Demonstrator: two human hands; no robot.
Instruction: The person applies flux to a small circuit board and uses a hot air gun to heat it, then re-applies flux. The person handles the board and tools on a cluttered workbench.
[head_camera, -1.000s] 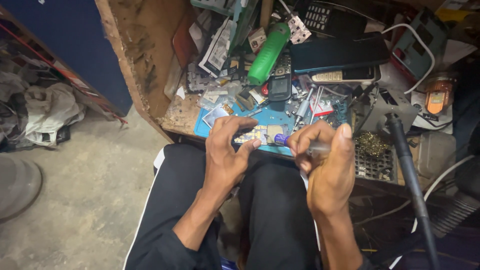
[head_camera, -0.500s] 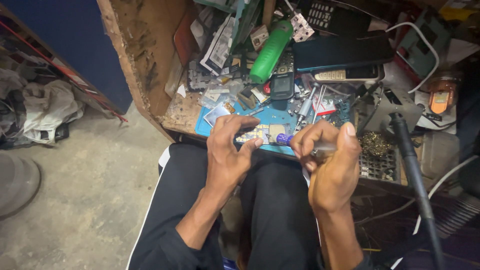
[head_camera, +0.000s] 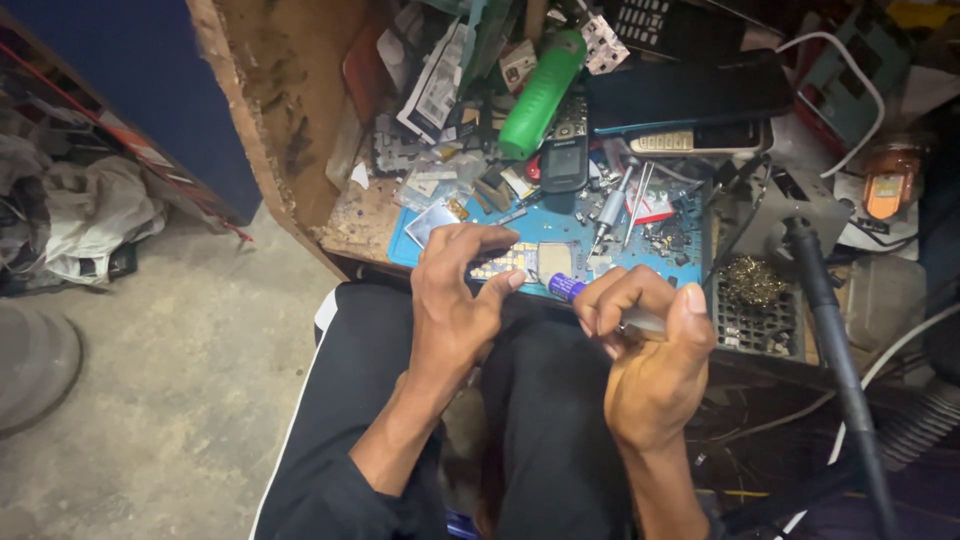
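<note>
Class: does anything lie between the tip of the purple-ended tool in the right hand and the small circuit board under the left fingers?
Nothing visible does. The tool in the right hand ends beside the circuit board, pinned by the left hand.

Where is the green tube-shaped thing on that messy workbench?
In the head view the green tube lies tilted near the top centre of the cluttered bench, just above a small black keypad phone and left of a big dark slab.
</note>
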